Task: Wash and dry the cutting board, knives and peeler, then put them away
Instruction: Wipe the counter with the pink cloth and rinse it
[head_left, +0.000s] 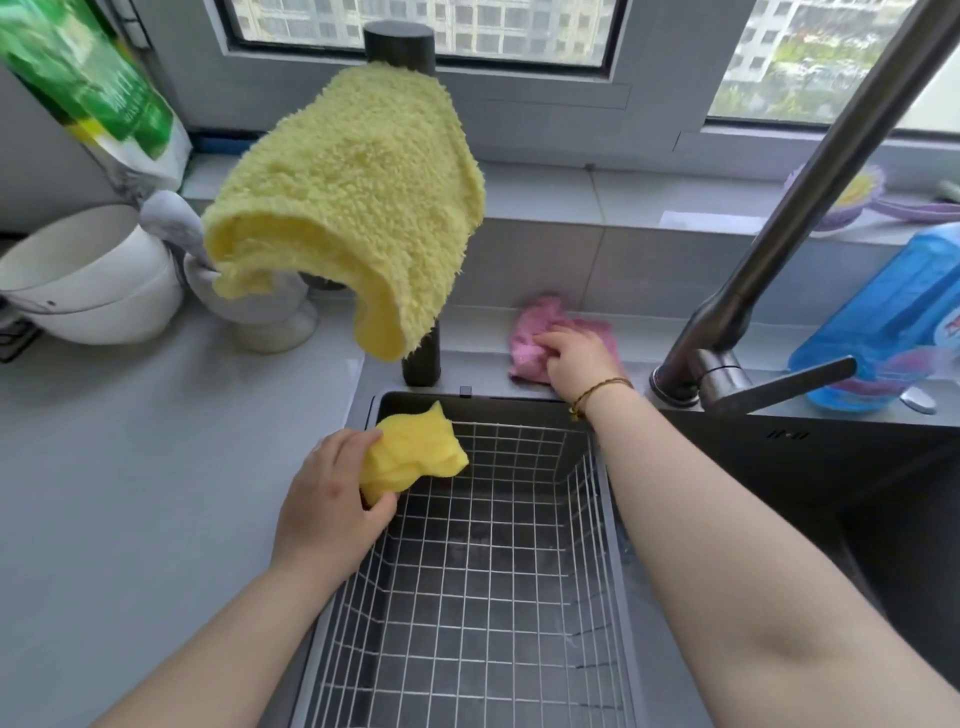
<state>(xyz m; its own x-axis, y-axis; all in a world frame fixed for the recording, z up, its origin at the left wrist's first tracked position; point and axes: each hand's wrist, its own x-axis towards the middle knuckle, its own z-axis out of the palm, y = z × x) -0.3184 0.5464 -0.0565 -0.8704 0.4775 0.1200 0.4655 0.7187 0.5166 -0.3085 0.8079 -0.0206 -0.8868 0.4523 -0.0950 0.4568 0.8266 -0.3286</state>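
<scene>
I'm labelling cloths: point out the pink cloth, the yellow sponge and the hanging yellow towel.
pink cloth (537, 318), head view, bare upper part.
yellow sponge (418, 449), head view, upper face.
yellow towel (358, 182), head view, its middle.

the single head-worn wide-angle camera looked forward and down from above and behind both hands, at close range. both forearms entered from the bottom edge. the left hand (332, 501), holding a yellow sponge (415, 452), sat left of centre; the right hand (576, 358), gripping a pink cloth (530, 338), sat farther from the lens. the wire basket (493, 597) lay between the forearms. the window (519, 31) beyond the hands closed the top edge.
</scene>
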